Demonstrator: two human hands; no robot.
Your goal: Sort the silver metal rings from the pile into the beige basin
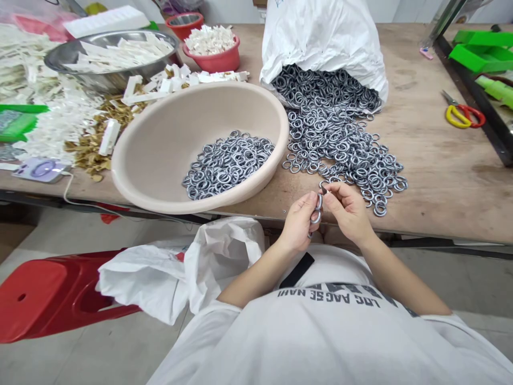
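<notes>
My left hand [300,220] is closed around several grey rings [316,215] that stick out between thumb and fingers, just off the front edge of the table. Close beside it, my right hand [349,211] pinches a small dark pointed piece [324,190] against the upper ring; its kind is too small to make out. Beyond both hands lies a loose pile of grey rings [344,144], spilling from a white sack [320,37]. To the left, a large beige basin [156,144] holds more grey rings [230,166].
Scissors [463,115] with yellow and red handles lie at the right, near green bins [483,56]. White parts fill a steel bowl [116,80] and a red bowl [218,63] at the back left. A phone [40,168], a red stool [36,299] and a white bag [224,251] are at the left.
</notes>
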